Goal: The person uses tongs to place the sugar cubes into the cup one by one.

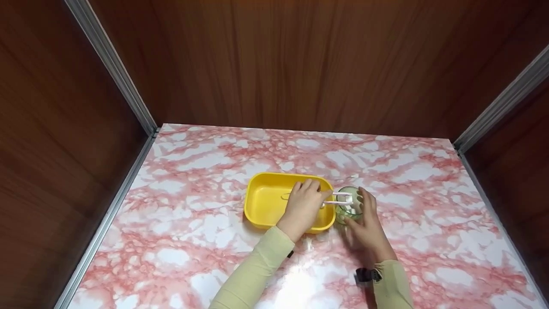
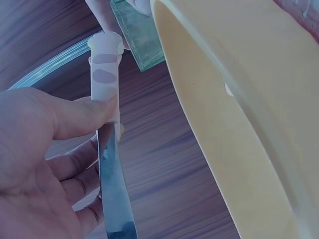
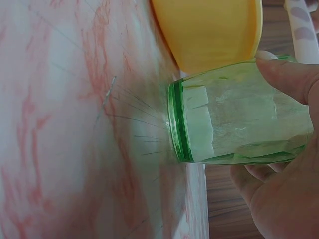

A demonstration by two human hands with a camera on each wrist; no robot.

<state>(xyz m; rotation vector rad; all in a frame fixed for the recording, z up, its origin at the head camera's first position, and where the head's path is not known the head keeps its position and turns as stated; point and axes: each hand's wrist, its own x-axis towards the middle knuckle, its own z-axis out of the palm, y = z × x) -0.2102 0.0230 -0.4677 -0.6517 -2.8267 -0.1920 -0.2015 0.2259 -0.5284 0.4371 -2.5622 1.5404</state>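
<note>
My left hand (image 1: 302,210) is over the right part of a yellow basin (image 1: 262,199), pinching small metal tongs (image 2: 113,174) with white, purple-spotted ends (image 2: 104,74). The tongs' ends reach right, over the mouth of a green-tinted glass (image 3: 239,119). Between them shows a small white block (image 1: 349,199). My right hand (image 1: 369,227) grips the glass, thumb on the near side and fingers round the far side. In the right wrist view the glass stands on the table, with white pieces (image 3: 198,122) at its bottom.
The basin stands close to the glass, on its left. Both are on a red-and-white marbled table (image 1: 193,240). Dark wood panels (image 1: 279,64) enclose the table at the back and sides, with metal strips (image 1: 116,68) at the corners.
</note>
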